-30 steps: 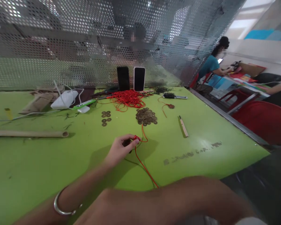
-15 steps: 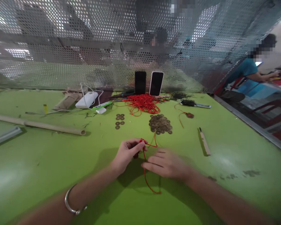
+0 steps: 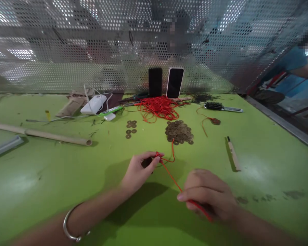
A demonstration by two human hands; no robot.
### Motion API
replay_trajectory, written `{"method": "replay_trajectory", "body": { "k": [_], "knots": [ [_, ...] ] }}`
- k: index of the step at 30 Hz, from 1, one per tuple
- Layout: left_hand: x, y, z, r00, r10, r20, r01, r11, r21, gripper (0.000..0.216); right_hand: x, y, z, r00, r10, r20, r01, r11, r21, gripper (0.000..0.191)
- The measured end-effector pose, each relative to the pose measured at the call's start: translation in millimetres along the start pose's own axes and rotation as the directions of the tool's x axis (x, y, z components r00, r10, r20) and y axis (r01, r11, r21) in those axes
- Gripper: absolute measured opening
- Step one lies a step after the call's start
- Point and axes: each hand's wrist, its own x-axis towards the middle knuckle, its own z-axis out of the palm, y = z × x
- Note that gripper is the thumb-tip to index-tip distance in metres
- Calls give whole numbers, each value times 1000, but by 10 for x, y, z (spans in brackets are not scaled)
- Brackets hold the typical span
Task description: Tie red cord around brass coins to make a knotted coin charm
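Note:
Between thumb and fingers my left hand [image 3: 141, 171] pinches a knotted part of a red cord [image 3: 171, 177]; whatever else lies in that palm is hidden. My right hand [image 3: 207, 194] is closed on one end of the same cord, with the tail hanging below its fingers. That stretch runs taut between the hands. The cord's other end curves loosely up to a pile of round coins with holes [image 3: 179, 132]. To the left of the pile, several more coins [image 3: 131, 124] lie in small groups. A silver bangle [image 3: 69, 222] circles my left wrist.
Behind the coins lies a red cord tangle [image 3: 159, 107], with two phones [image 3: 175, 83] upright against the perforated metal screen. A hairbrush [image 3: 222, 107] and wooden-handled tool [image 3: 233, 154] are on the right; a bamboo pole [image 3: 53, 137] and power strip [image 3: 111, 110] on the left. A person sits far right.
My right hand has gripped the hanging cord end and moved right and down, drawing it straight. My left hand keeps its pinch. The view has shifted slightly.

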Motion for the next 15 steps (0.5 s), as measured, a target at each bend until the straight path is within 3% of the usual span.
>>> {"method": "replay_trajectory", "body": {
  "k": [4, 8, 15],
  "knots": [
    [-15, 38, -3, 1000, 16, 5, -16, 1000, 18, 27, 35, 1, 89, 973, 210, 97, -218, 972, 82, 20],
    [-28, 60, -12, 999, 32, 44, -35, 998, 53, 27, 16, 45, 197, 877, 428, 217, -450, 891, 61, 25],
    [-47, 105, -28, 988, 74, 138, -86, 993, 80, 29, -7, 97, 250, 766, 579, 279, -587, 807, -63, 32]
  ]
}}
